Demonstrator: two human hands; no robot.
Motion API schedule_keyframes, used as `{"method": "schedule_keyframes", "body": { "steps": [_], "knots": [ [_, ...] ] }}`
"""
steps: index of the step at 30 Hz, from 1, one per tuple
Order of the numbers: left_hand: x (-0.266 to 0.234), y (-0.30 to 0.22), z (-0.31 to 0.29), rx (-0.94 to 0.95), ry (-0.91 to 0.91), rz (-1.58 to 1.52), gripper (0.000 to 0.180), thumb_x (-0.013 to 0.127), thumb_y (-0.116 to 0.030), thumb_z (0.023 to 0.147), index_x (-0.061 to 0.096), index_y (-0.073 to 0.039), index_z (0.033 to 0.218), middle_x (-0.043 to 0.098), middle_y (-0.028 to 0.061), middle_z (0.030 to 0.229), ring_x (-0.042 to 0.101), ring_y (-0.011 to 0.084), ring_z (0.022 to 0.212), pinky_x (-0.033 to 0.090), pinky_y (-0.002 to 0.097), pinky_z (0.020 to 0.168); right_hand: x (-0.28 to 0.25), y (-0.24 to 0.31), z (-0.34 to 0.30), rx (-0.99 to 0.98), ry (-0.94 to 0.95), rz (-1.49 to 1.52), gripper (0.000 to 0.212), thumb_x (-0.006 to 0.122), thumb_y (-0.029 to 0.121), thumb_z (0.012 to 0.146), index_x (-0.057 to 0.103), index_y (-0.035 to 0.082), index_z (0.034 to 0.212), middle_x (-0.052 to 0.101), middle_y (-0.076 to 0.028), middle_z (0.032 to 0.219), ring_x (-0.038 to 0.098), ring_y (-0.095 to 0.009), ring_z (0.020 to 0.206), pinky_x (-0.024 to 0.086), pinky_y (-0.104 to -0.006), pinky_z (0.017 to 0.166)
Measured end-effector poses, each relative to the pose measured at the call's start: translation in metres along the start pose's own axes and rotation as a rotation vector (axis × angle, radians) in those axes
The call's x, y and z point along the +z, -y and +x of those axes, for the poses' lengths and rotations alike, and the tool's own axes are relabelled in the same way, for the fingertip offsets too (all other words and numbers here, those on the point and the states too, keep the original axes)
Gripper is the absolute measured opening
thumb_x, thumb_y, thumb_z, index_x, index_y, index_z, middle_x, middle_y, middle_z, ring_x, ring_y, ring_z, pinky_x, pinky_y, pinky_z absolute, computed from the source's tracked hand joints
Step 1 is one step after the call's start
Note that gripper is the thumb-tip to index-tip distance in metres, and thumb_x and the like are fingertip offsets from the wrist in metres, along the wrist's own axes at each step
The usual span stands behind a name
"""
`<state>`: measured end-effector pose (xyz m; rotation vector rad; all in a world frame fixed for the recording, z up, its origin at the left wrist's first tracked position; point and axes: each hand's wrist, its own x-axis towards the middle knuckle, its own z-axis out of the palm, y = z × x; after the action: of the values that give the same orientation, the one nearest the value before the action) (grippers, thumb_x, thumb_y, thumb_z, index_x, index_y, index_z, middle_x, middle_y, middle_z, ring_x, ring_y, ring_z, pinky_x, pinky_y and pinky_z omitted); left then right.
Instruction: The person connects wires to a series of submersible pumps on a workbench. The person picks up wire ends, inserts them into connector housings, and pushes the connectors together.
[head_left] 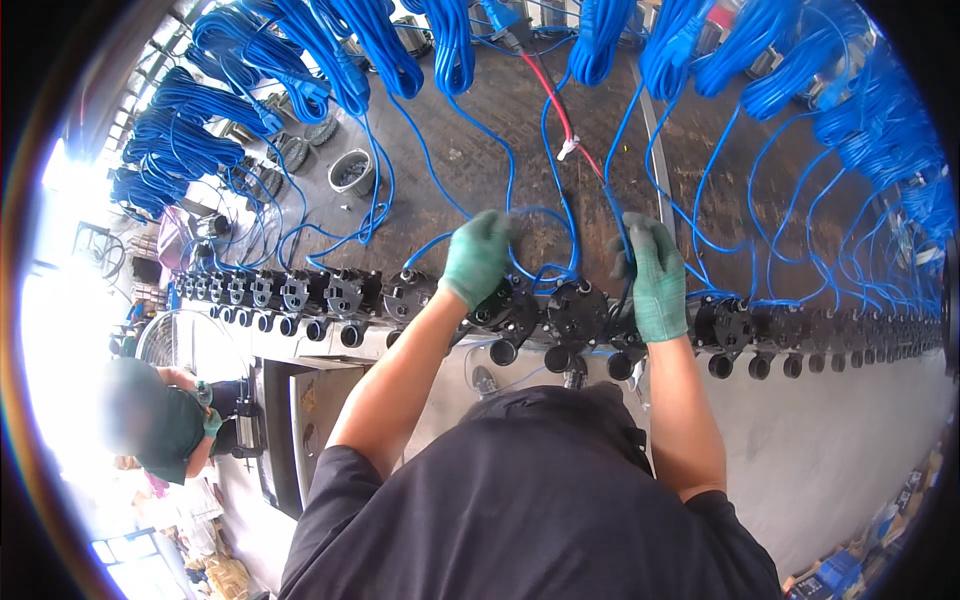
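A long row of black pump-like units [577,312], each with a round outlet at its front, lines the near edge of the dark workbench [480,165]. My left hand [476,262], in a green glove, is above one of these units with its fingers curled in. Its fingertips are smeared, and whatever they grip cannot be made out. Farther right, my right hand [656,280], gloved in green with dark fingers, is closed around a blue cable [617,212]. This cable comes down from a red cable [548,90] on the bench. A blue loop of cable lies between both hands.
Blue cable coils [385,50] hang along the bench's far side, their leads running to the units. A small bucket [352,172] of dark bits stands at left beside dark round parts [292,152]. A metal strip [655,150] crosses the bench. Another person [165,425] works at lower left.
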<state>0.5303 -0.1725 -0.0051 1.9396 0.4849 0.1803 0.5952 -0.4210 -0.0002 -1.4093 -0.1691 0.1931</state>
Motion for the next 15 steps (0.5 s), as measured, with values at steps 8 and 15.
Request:
{"method": "schedule_keyframes", "body": {
  "steps": [8,15],
  "knots": [
    [0.013,0.026,-0.01,0.162,-0.467,-0.645,0.03,0.049,-0.033,0.11,0.05,-0.005,0.102,0.065,0.0129,0.084,0.069,0.0267,0.081,0.058,0.0425,0.086,-0.021,0.013,0.004,0.073,0.121,0.211,0.027,0.059,0.03,0.108,0.065,0.008,0.123,0.07,-0.005,0.09,0.06,-0.007,0.062,0.049,-0.0227,0.056],
    [0.021,0.028,-0.003,0.165,-0.382,-0.406,0.028,0.056,-0.023,0.108,0.046,-0.002,0.124,0.066,0.0147,0.108,0.07,0.0224,0.088,0.056,0.0373,0.088,-0.023,0.039,-0.005,0.128,0.344,0.114,0.05,0.058,0.035,0.108,0.047,0.005,0.147,0.068,-0.014,0.113,0.069,-0.018,0.079,0.056,-0.0286,0.059]
  ]
}}
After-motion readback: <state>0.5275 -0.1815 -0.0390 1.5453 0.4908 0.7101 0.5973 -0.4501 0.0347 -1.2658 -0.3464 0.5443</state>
